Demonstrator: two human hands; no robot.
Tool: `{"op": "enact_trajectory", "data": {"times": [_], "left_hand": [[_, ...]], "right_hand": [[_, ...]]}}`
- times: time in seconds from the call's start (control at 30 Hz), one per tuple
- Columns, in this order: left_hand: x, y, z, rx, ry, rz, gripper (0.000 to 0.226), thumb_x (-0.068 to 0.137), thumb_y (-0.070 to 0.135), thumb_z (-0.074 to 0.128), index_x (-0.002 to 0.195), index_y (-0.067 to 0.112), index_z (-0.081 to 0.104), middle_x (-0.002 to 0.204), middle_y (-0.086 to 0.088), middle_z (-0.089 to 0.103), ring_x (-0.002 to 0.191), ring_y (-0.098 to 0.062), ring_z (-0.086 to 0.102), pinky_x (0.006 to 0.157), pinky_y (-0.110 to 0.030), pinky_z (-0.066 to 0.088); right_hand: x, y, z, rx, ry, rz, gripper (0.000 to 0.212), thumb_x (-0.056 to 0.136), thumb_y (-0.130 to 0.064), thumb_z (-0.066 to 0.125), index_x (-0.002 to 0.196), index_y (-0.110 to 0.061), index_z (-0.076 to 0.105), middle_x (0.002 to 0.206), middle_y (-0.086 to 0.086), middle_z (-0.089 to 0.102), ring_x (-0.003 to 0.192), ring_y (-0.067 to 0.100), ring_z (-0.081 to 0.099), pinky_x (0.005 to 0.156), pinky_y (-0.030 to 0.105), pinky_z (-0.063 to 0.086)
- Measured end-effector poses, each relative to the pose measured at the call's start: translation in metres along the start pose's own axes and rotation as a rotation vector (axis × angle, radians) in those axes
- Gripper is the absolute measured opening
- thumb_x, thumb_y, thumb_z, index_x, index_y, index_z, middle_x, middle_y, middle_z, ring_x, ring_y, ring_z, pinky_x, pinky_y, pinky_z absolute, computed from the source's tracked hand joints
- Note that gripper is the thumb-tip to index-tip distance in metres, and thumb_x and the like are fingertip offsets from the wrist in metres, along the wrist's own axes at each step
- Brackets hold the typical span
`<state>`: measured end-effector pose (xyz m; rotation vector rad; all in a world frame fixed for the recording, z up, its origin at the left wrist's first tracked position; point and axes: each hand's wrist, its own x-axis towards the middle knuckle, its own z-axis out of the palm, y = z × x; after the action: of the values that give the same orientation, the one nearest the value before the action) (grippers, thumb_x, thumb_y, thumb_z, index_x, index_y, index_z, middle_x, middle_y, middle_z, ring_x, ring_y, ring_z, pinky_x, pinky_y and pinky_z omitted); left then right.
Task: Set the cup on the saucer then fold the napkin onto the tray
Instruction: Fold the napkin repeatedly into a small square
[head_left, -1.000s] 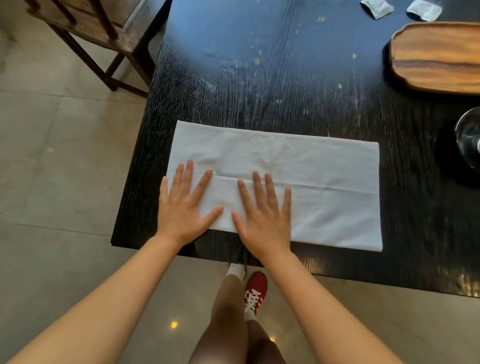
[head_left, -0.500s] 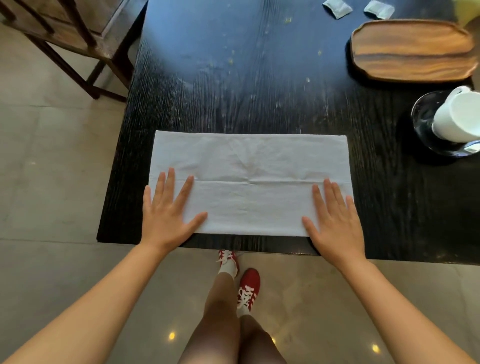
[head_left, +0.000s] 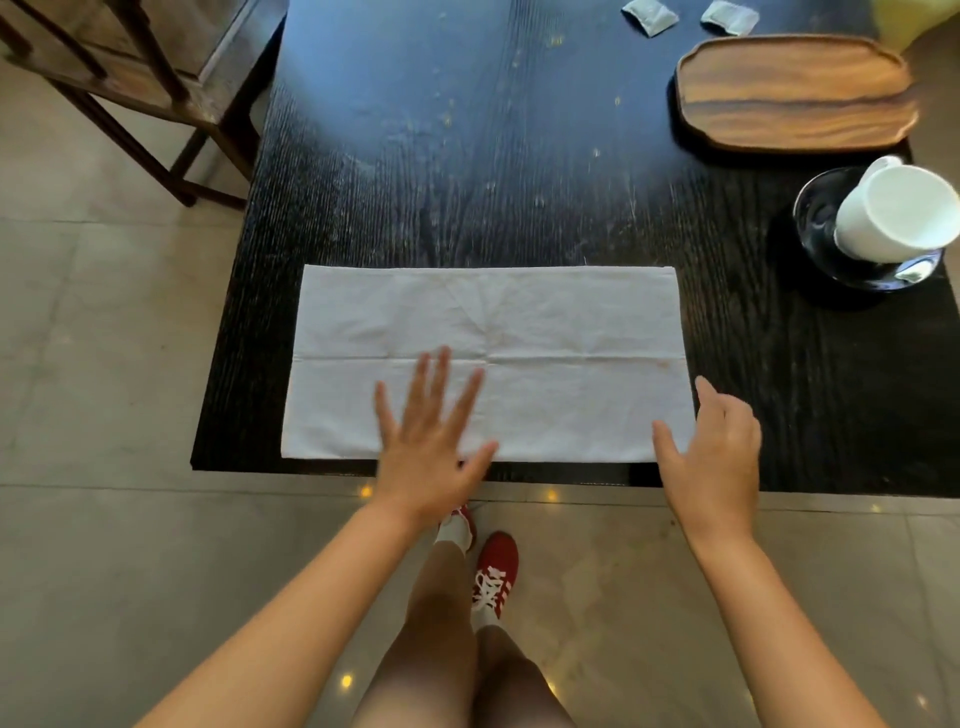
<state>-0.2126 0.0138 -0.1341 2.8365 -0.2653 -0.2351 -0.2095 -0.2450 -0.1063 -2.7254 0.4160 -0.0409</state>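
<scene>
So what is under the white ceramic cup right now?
The white ceramic cup stands on a dark glass saucer, which sits on the black wooden table. The saucer's centre is covered by the cup, so anything there cannot be seen.

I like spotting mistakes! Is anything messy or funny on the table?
Yes: little pale crumbs or specks are scattered over the dark table. The white cup sits off-centre on its glass saucer. The napkin lies flat and straight.
</scene>
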Motion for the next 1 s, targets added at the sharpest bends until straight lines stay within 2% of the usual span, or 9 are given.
{"op": "enact_trajectory", "data": {"times": [0.2,0.47,0.53,0.6,0.63,0.7,0.8,0.87,1.0], "left_hand": [[-0.008,0.070,0.037,0.016,-0.130,0.138,0.068,0.088,0.064,0.017,0.144,0.039,-0.013,0.155,0.003,-0.022,0.141,-0.018,-0.024,0.107,-0.057,-0.020],[-0.006,0.074,0.035,0.016,-0.185,0.147,0.066,0.088,0.065,0.012,0.143,0.041,-0.016,0.153,0.006,-0.028,0.139,-0.016,-0.030,0.105,-0.053,-0.028],[-0.004,0.075,0.028,-0.121,-0.191,0.121,0.063,0.088,0.063,0.012,0.145,0.041,-0.005,0.155,0.009,-0.020,0.139,-0.010,-0.028,0.105,-0.048,-0.030],[0.003,0.077,0.012,-0.425,-0.156,0.033,0.059,0.090,0.057,0.022,0.144,0.033,0.025,0.157,0.008,0.013,0.144,-0.008,-0.003,0.114,-0.042,-0.015],[0.010,0.079,0.001,-0.593,-0.097,-0.041,0.053,0.092,0.051,0.029,0.137,0.027,0.041,0.149,0.006,0.035,0.141,-0.009,0.020,0.117,-0.039,0.005],[0.033,0.080,-0.026,-0.874,-0.016,-0.233,0.037,0.095,0.042,0.040,0.118,0.020,0.060,0.121,0.002,0.063,0.116,-0.013,0.054,0.100,-0.030,0.039],[0.077,0.079,-0.061,-1.225,-0.147,-0.447,0.035,0.095,0.039,0.043,0.107,0.012,0.062,0.101,-0.004,0.067,0.087,-0.016,0.066,0.081,-0.032,0.051],[0.098,0.076,-0.074,-1.221,-0.219,-0.430,0.031,0.092,0.040,0.051,0.103,0.013,0.062,0.097,-0.003,0.066,0.078,-0.011,0.066,0.070,-0.024,0.053],[0.116,0.055,-0.083,-1.104,-0.120,-0.392,0.028,0.086,0.025,0.063,0.108,0.008,0.064,0.105,-0.007,0.066,0.093,-0.019,0.064,0.070,-0.024,0.055]], "right_hand": [[-0.002,0.000,-0.003,0.244,-0.074,0.300,0.038,0.085,-0.021,0.061,0.119,-0.006,0.052,0.108,0.013,0.053,0.086,0.015,0.045,0.065,0.025,0.036],[0.006,0.004,-0.013,0.557,-0.085,0.490,0.022,0.088,-0.017,0.056,0.108,-0.011,0.062,0.089,-0.003,0.063,0.087,0.015,0.058,0.073,0.028,0.043],[0.007,0.001,-0.018,0.653,-0.075,0.491,0.021,0.087,-0.016,0.058,0.107,-0.013,0.064,0.088,-0.008,0.063,0.088,0.010,0.059,0.073,0.024,0.045],[0.007,-0.010,-0.025,0.723,-0.090,0.441,0.017,0.086,-0.018,0.060,0.103,-0.017,0.065,0.087,-0.012,0.063,0.087,0.004,0.059,0.069,0.020,0.045],[0.007,-0.018,-0.027,0.747,-0.103,0.404,0.014,0.086,-0.019,0.061,0.100,-0.020,0.065,0.088,-0.012,0.064,0.087,0.003,0.059,0.068,0.018,0.045],[0.006,-0.037,-0.032,0.779,-0.131,0.327,0.010,0.086,-0.021,0.062,0.095,-0.022,0.066,0.089,-0.010,0.066,0.086,0.003,0.061,0.068,0.017,0.046],[0.003,-0.066,-0.034,0.781,-0.192,0.204,0.006,0.084,-0.026,0.063,0.090,-0.027,0.065,0.086,-0.013,0.066,0.081,-0.005,0.061,0.063,0.011,0.047],[0.000,-0.084,-0.030,0.754,-0.235,0.127,0.007,0.085,-0.026,0.063,0.091,-0.024,0.066,0.083,-0.011,0.066,0.079,-0.007,0.059,0.059,0.008,0.047],[-0.005,-0.117,-0.013,0.713,-0.291,0.075,0.009,0.084,-0.027,0.064,0.092,-0.023,0.066,0.080,-0.015,0.063,0.078,-0.004,0.059,0.059,0.008,0.048]]}}
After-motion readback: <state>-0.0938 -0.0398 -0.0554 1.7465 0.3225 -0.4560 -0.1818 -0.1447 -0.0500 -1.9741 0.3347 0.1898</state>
